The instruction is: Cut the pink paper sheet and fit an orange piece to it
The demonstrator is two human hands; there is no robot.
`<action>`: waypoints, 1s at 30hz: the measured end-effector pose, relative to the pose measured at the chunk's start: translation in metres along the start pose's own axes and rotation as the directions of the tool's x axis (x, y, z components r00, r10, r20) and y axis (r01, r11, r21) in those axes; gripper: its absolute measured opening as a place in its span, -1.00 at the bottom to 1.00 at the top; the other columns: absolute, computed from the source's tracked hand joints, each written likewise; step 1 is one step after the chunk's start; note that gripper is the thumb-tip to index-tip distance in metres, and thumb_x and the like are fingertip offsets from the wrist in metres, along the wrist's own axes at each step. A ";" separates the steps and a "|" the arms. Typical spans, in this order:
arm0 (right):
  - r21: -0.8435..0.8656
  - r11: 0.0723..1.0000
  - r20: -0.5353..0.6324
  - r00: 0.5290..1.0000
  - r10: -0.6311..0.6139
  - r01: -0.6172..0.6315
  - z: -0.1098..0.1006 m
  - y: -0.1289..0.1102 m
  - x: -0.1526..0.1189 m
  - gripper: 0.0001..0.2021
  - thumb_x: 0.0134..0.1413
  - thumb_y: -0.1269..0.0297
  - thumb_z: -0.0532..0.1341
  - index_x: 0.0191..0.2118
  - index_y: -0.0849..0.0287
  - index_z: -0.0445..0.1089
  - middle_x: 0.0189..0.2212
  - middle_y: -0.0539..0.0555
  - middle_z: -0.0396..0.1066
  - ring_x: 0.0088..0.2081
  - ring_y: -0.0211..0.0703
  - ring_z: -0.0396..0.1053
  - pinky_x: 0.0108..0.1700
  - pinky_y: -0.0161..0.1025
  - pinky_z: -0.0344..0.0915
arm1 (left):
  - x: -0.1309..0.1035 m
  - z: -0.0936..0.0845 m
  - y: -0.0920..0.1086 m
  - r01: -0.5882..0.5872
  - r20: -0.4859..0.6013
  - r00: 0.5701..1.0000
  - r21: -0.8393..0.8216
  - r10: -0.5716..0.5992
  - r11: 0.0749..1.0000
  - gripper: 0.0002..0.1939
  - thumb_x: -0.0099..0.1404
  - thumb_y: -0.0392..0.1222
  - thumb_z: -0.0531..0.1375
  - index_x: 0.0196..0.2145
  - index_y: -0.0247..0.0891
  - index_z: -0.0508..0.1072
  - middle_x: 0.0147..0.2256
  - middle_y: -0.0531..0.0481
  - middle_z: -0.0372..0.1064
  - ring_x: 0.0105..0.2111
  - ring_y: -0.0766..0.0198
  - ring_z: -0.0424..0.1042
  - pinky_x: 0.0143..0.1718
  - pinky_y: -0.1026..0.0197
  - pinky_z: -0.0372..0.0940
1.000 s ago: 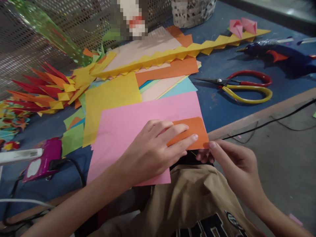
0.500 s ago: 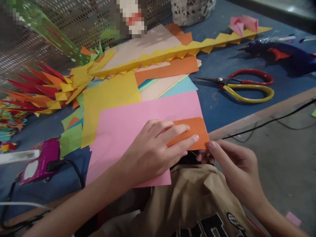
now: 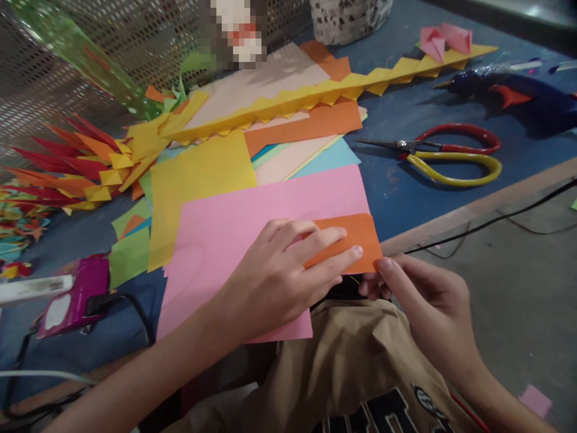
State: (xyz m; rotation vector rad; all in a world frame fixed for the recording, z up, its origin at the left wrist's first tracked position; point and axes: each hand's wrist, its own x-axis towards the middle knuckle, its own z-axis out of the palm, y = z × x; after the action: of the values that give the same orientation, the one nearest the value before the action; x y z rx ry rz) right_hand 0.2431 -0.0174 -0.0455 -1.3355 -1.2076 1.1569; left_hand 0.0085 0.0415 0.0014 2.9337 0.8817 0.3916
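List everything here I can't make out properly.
In the head view:
Orange paper: its left end, hidden under the left hand.
Right hand: how far its grip reaches beneath the paper, hidden by the paper itself.
Blue glue gun: its rear, cut off by the right edge.
Patterned container: its top, cut off by the top edge.
Pixelated object: blurred beyond recognition.

the bare left forearm (image 3: 153, 367) slants up toward two o'clock; the left hand (image 3: 279, 276) lies palm down, two fingers stretched and slightly parted. at its three o'clock, the right hand (image 3: 428, 294) points toward ten, thumb above curled fingers in a pinch, the right forearm (image 3: 496, 385) trailing toward four.
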 end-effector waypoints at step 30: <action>-0.630 0.663 0.036 0.868 -0.495 0.405 -0.018 -0.004 0.002 -0.82 0.39 0.33 0.35 -0.31 0.10 0.46 -0.52 -0.13 0.36 -0.53 -0.39 0.23 -0.40 -0.28 0.16 | 0.138 -0.055 -0.034 -0.384 0.416 0.817 -0.125 0.400 0.915 -0.74 0.20 -0.53 0.22 -0.36 -0.14 0.43 -0.19 0.05 0.57 0.04 -0.03 0.52 0.01 -0.08 0.32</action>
State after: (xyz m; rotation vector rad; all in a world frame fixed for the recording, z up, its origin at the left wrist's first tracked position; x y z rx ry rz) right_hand 0.2613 -0.0163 -0.0403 -1.4241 -1.7828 0.2836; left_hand 0.0873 0.1447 0.0818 2.9660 0.2053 -0.2383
